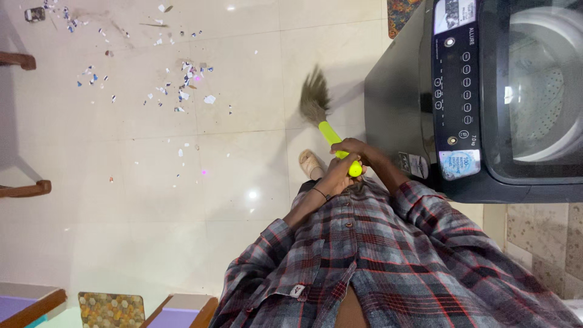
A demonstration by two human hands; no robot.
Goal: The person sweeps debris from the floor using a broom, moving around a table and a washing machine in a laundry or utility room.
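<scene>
Broom [325, 118] with a yellow handle sits clamped in both fists, left hand [337, 176] and right hand [355, 150] pressed together, bristles pointing up-left toward scattered paper scraps [182, 85].

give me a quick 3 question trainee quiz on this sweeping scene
1. True or false: both hands grip the broom by its yellow handle.
2. What lies scattered on the tiled floor? A) paper scraps B) coins C) leaves
3. Which appliance stands beside the person?

Key
1. True: left hand and right hand close together on the handle.
2. A: paper scraps lie ahead of the bristles.
3. A dark top-loading washing machine.
</scene>
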